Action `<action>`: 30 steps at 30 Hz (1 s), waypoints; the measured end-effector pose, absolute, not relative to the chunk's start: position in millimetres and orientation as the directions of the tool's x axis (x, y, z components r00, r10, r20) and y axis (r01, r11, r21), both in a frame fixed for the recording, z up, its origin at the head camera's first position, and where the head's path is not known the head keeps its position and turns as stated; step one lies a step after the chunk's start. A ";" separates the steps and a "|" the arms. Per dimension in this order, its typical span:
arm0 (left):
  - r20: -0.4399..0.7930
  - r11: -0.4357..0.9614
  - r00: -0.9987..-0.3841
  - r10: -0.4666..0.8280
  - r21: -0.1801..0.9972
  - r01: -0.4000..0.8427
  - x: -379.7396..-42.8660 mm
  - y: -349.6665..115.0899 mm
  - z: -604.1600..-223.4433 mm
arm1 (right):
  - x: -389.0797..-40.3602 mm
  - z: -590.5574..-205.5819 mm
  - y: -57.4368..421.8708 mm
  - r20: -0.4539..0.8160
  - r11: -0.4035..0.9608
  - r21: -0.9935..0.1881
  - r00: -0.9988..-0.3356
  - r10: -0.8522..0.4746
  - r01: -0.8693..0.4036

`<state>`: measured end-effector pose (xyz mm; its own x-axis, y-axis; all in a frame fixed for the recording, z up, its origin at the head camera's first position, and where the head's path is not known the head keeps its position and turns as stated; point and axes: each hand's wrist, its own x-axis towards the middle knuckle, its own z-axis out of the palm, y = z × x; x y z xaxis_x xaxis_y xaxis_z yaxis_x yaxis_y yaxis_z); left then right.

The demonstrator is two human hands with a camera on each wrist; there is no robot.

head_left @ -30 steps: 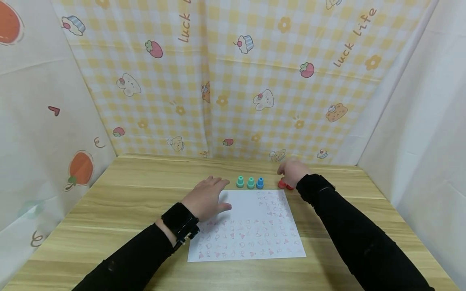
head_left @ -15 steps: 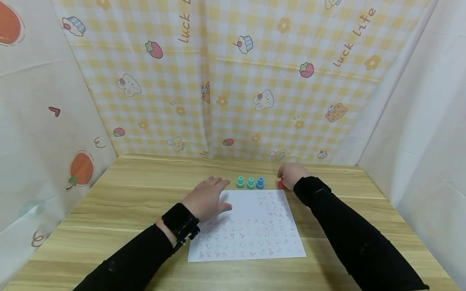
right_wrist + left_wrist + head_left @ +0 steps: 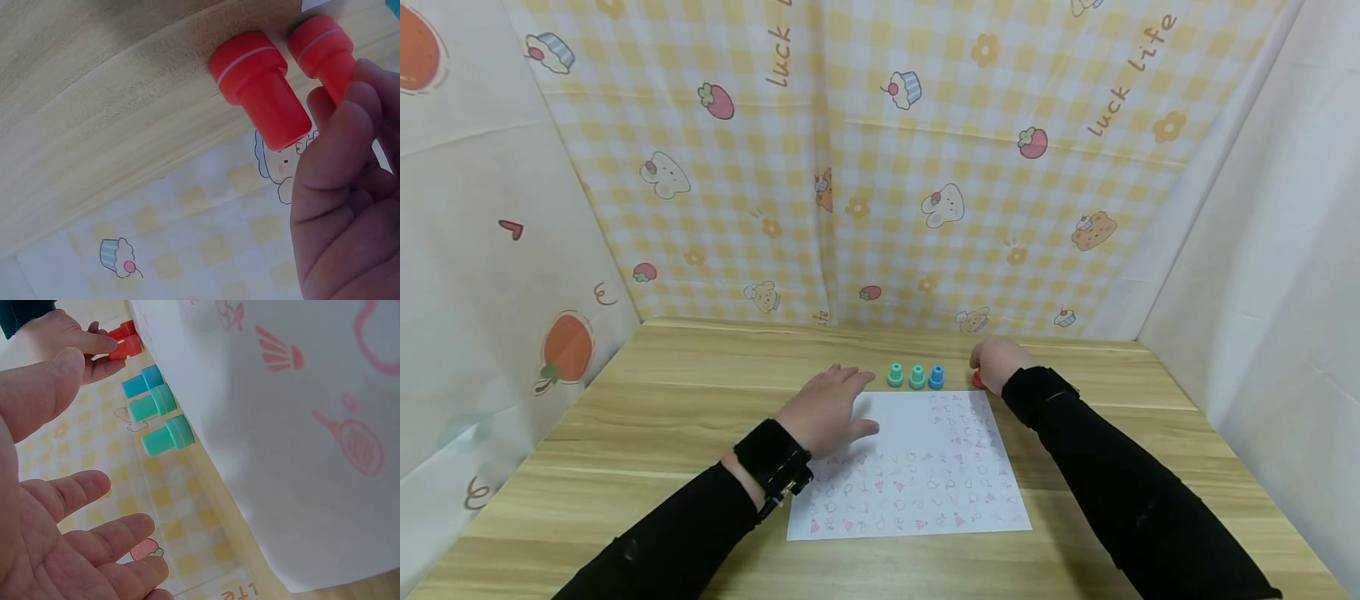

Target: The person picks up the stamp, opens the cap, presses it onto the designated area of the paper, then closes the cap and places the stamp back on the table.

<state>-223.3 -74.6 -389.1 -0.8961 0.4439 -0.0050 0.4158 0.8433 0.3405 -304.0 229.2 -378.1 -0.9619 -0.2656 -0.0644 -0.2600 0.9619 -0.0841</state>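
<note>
My right hand [image 3: 1002,363] is at the back of the table, its thumb and fingers pinching the handle of a red stamp [image 3: 322,47]. Beside it stands a second red stamp [image 3: 262,87], untouched and upright on the table. To the left a blue stamp [image 3: 936,377] and two green stamps, one nearer the blue [image 3: 917,377] and one farther left [image 3: 895,375], stand in a row. Over the left part of the white paper [image 3: 910,500] my left hand [image 3: 827,408] lies with spread fingers and holds nothing. Pale red printed figures cover much of the sheet.
A wooden table [image 3: 647,433] lies under everything. Behind it hangs a yellow checked cloth [image 3: 880,167], close beyond the row of stamps. White cloth [image 3: 1262,250] hangs at the right side, with a printed one at the left.
My right hand has come down and slightly left onto the red stamps, covering more of them, and its fingers now pinch one. The left hand has stayed where it was.
</note>
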 end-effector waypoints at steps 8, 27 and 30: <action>-0.002 0.840 -0.896 0.445 0.348 0.416 -223.4 -74.1 -388.4 | -301.6 -374.7 228.6 -0.062 0.966 -0.126 -0.970 -0.236 -0.227; 0.040 0.824 -0.889 0.455 0.359 0.438 -220.2 -71.5 -387.3 | -282.2 -352.6 221.0 0.003 0.914 -0.370 -0.984 -0.180 -0.169; 0.060 0.821 -0.887 0.457 0.356 0.447 -220.4 -70.5 -387.4 | -277.2 -349.2 220.2 0.002 0.869 -0.469 -0.984 -0.177 -0.157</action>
